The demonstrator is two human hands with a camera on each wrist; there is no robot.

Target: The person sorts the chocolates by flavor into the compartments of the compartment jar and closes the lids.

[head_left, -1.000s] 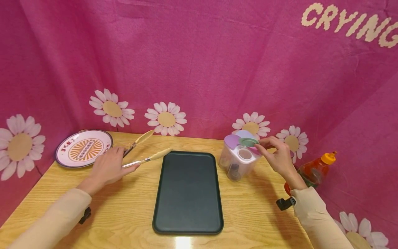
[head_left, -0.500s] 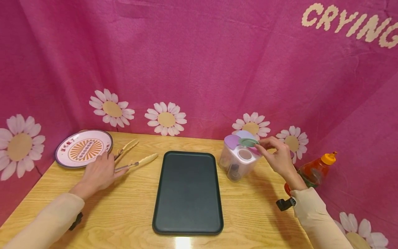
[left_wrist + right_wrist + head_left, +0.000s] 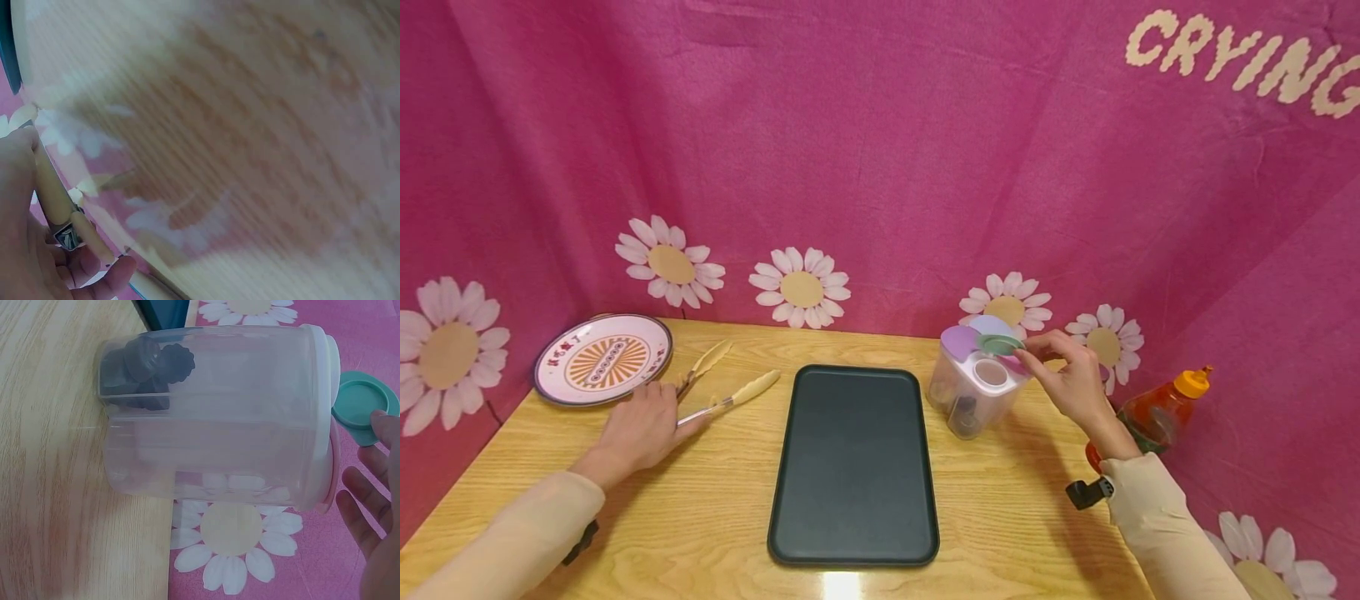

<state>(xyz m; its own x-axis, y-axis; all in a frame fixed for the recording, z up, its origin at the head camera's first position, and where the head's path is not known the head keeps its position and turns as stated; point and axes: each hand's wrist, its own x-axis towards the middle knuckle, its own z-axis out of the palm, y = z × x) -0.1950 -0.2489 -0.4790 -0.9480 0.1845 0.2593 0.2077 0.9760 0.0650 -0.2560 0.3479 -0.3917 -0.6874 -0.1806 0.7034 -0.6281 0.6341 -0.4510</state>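
Note:
My left hand holds a pair of tongs low over the table, just in front of the plate. The two cream tips of the tongs stand spread apart and point away to the right. In the left wrist view, curled fingers wrap the metal arms. At the right, my right hand pinches the raised green flip lid of a clear plastic storage container. Beneath that lid the round opening is uncovered. Dark pieces lie at the bottom of the container; a purple lid is down.
A dark rectangular tray lies mid-table between the hands. The round white plate with an orange design is at the back left. Behind my right wrist stands a sauce bottle with a yellow cap. A pink daisy-print cloth hangs behind.
My left hand has drawn the tongs left and down, away from the tray's far corner, then come nearly to rest. The right hand keeps its place on the green lid.

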